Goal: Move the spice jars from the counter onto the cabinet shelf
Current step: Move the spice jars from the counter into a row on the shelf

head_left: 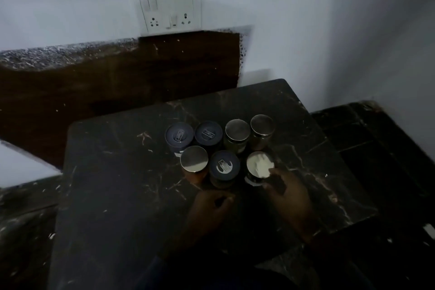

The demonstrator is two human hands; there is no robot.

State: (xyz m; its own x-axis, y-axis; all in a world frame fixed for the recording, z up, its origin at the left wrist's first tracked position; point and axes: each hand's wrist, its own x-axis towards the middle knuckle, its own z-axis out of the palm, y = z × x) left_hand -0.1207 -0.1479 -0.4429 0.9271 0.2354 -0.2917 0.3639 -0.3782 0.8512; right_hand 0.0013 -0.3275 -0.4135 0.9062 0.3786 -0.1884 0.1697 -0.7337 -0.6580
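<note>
Several spice jars stand grouped on a dark marble counter (117, 195). The back row has two dark-lidded jars (179, 135) (208, 133) and two steel-lidded jars (237, 130) (262, 125). In front stand a steel-lidded jar (194, 158), a dark-lidded jar (224, 164) and a bright-lidded jar (259, 164). My right hand (288, 193) grips the bright-lidded jar from its right side, fingers at the lid's edge. My left hand (211, 205) lies just in front of the dark-lidded jar, fingers curled, holding nothing. No cabinet shelf is in view.
A white wall with a switch and socket plate (170, 13) rises behind. A dark brown panel (117, 82) with a speckled top edge runs along the wall at left. Dark floor tiles (376, 139) lie to the right, below the counter's edge.
</note>
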